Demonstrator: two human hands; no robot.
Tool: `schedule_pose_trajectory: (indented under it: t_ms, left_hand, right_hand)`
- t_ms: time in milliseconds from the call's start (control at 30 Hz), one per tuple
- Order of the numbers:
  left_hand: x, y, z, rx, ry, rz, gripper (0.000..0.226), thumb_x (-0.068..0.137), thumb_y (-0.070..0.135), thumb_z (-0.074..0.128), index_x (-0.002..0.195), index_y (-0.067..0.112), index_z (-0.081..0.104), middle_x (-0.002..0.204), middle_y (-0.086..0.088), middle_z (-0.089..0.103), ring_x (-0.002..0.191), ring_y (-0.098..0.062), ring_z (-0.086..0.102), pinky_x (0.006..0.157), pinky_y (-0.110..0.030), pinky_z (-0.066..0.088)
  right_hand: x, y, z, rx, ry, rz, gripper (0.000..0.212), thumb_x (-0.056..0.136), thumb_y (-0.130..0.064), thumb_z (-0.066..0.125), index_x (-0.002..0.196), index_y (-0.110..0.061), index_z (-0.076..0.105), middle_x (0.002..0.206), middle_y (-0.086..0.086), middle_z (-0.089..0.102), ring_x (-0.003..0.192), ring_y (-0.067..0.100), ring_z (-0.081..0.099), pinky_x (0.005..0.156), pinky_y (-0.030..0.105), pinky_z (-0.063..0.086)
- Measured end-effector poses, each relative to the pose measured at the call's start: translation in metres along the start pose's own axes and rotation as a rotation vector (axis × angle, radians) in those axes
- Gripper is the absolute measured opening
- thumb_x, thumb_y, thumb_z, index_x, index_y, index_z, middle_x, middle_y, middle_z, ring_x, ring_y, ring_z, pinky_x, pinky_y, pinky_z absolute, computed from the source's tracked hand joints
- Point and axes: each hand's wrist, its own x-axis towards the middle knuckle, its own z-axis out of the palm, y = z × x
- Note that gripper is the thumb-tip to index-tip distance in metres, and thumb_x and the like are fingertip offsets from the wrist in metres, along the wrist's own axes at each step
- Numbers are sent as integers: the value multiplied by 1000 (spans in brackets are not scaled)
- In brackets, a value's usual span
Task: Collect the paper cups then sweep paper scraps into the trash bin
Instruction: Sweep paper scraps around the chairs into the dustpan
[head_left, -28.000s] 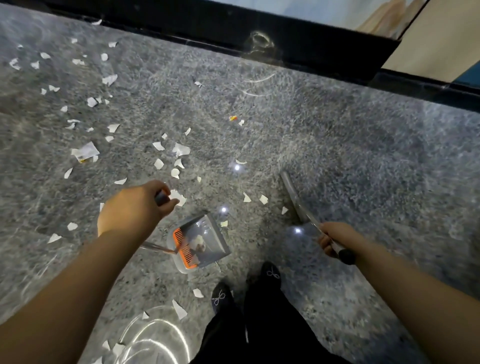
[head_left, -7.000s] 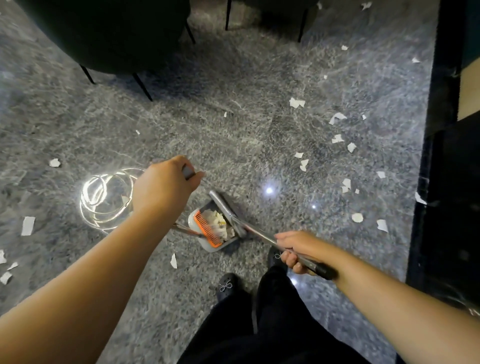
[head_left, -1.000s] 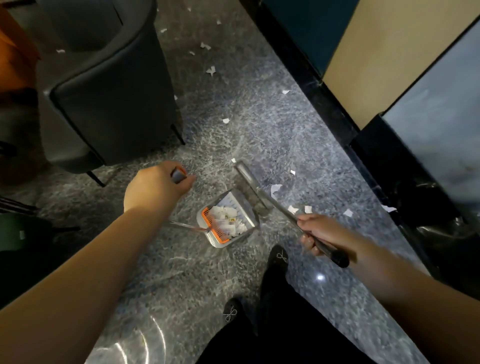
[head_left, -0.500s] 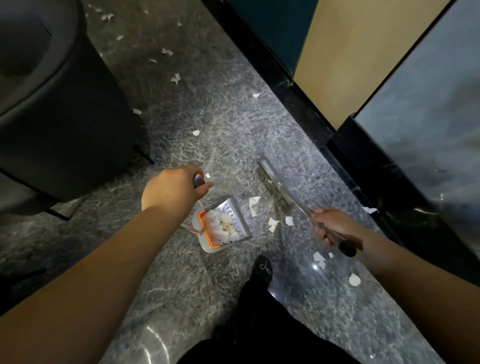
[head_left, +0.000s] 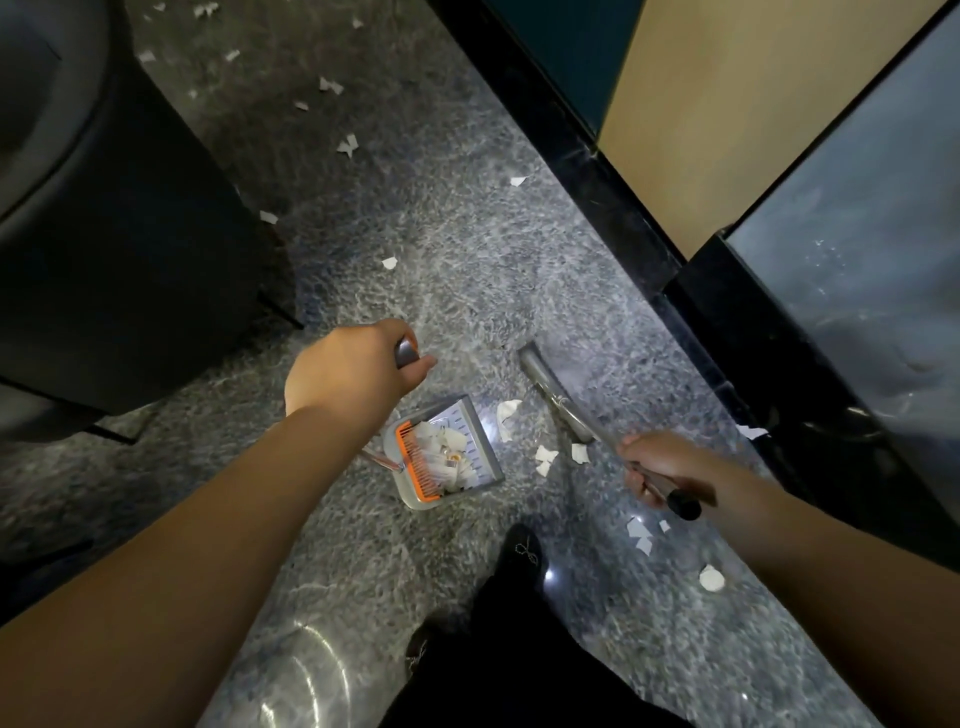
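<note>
My left hand grips the top of the dustpan's long handle. The grey dustpan with an orange comb sits on the floor below it and holds several white paper scraps. My right hand grips the broom handle; the grey broom head rests on the floor to the right of the pan. A few paper scraps lie between the pan's mouth and the broom head. More scraps lie near my right wrist and further up the floor. No paper cups or trash bin are in view.
A dark armchair on thin legs fills the upper left. A black skirting and a beige and glass wall run diagonally on the right. My dark shoe and trouser leg stand just below the dustpan on the grey marble floor.
The broom head has stayed to the right of the pan with the scraps between them. My view has shifted slightly; both hands keep their grips.
</note>
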Motion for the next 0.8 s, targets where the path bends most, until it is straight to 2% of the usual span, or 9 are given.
schedule_pose_trajectory:
  t_ms: [133,333,400,500,667,733,800]
  left_hand:
    - [3,1,1,-6,4,13,27,85,59,61,90,33,62,66,8,51,61,-20,48,46,-22,25]
    - [4,-5,2,-2,13,24,28,85,59,61,87,31,61,62,10,44,61,-21,48,46,-23,27]
    - [3,-10,3,-7,20,24,28,85,59,62,86,31,62,60,11,41,60,-20,45,46,-23,26]
    - [-3,-18,2,-1,31,41,28,85,60,62,85,32,62,58,13,38,60,-19,43,46,-22,25]
    - [-16,-40,-1,-52,10,31,27,84,59,62,84,32,62,68,6,56,64,-22,54,49,-25,35]
    - [-19,-50,-4,-80,-5,32,25,83,57,64,85,32,63,75,3,63,68,-23,57,53,-27,40]
    - [-21,-58,-9,-83,-28,51,24,83,56,65,85,32,63,77,1,64,71,-23,57,55,-28,41]
  right_hand:
    - [-8,17,21,23,-25,9,11,100,-13,40,98,-18,49,46,3,46,35,13,42,39,19,35]
    - [-42,30,55,10,-93,-61,14,98,-5,41,108,-6,50,58,9,43,35,11,43,35,15,33]
    - [-52,35,69,35,-104,-33,12,99,-7,42,105,-13,51,61,7,42,34,9,42,36,14,32]
    - [-63,45,89,120,-158,-7,23,101,-12,41,122,-14,50,61,4,41,35,6,39,37,12,29]
    - [-79,65,107,180,-151,-73,40,102,-12,37,139,1,32,55,3,36,36,8,36,39,12,27]
    - [-84,72,109,247,-154,-80,41,103,-13,36,142,0,29,54,4,35,35,9,35,39,13,27]
    - [-90,78,111,319,-138,-71,37,104,-14,36,140,-6,34,50,4,35,33,9,34,38,12,28]
